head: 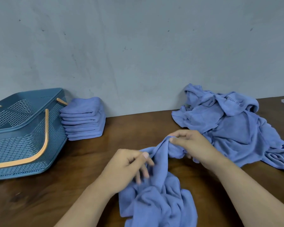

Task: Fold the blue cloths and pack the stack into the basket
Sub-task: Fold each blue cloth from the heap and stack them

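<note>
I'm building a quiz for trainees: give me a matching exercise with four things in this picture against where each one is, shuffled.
Things: 1 basket; 2 folded stack; 3 loose pile; 4 held cloth.
Places: A right side of table; B in left hand and right hand; C far left; D beside basket, against wall.
Pairs: 1-C; 2-D; 3-A; 4-B.

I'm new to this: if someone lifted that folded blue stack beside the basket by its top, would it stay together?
Probably not: the folded stack is separate layers, so only the top ones would likely rise. Its soft, rounded edges suggest it would sag unless supported from underneath.
</note>
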A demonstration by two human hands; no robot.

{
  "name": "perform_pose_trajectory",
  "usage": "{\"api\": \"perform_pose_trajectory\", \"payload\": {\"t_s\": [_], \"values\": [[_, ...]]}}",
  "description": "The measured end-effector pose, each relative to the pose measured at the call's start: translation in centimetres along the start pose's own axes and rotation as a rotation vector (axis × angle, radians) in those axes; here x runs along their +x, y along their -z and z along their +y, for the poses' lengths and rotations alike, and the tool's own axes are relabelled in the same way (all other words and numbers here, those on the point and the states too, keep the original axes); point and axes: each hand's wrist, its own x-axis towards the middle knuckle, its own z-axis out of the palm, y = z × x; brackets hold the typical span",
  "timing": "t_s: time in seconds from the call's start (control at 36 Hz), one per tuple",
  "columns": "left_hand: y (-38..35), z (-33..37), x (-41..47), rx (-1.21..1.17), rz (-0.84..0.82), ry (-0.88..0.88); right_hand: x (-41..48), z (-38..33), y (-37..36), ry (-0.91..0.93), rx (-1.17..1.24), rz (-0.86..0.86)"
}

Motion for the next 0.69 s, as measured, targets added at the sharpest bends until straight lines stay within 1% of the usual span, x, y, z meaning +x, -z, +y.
{"api": "perform_pose_trajectory", "payload": {"t_s": [0.03,0.06,0.08,0.11,0.14,0.19,0.25,0.31,0.39,0.47,0.53,0.58,0.61,0.67,0.69], "values": [[0.4,-0.4,0.1,0.048,0.082,-0.084,-0.1,-0.3,0.1,-0.027,0.017,-0.039],[0.8,-1.0,0.2,0.121,0.137,-0.132,-0.2,-0.4,0.2,-0.047,0.023,-0.076],[1.2,-1.5,0.4,0.218,0.135,-0.144,-0.4,-0.5,0.2,-0.056,0.030,-0.107],[1.5,-2.0,0.5,0.316,0.081,-0.140,-0.4,-0.4,0.2,-0.062,0.030,-0.122],[1.7,-2.4,0.6,0.390,-0.005,-0.118,-0.5,-0.5,0.2,-0.071,0.034,-0.116],[1.5,-3.3,0.5,0.494,-0.131,-0.082,-0.5,-0.4,0.3,-0.090,0.017,-0.111],[1.4,-4.2,0.7,0.545,-0.113,-0.088,-0.6,-0.2,0.7,-0.113,-0.001,-0.176],[1.4,-4.5,1.0,0.477,-0.018,-0.055,-0.6,-0.2,1.3,-0.149,-0.036,-0.226],[1.7,-4.2,1.3,0.235,0.108,0.013,-0.7,-0.3,2.4,-0.220,-0.123,-0.237],[2.3,-3.8,1.3,0.033,0.177,0.088,-0.8,-0.5,3.5,-0.308,-0.185,-0.228],[2.8,-3.7,1.2,-0.123,0.200,0.136,-0.6,-0.2,4.2,-0.344,-0.184,-0.201],[2.8,-3.3,1.2,-0.323,0.256,0.164,-0.3,0.1,3.9,-0.349,-0.054,-0.124],[2.8,-3.2,1.4,-0.383,0.330,0.191,-0.1,0.2,3.4,-0.329,0.062,-0.047],[2.8,-3.9,2.2,-0.420,0.532,0.259,0.3,0.3,1.9,-0.253,0.345,0.126],[2.9,-4.5,2.7,-0.438,0.620,0.288,0.4,0.3,1.3,-0.204,0.447,0.181]]}}
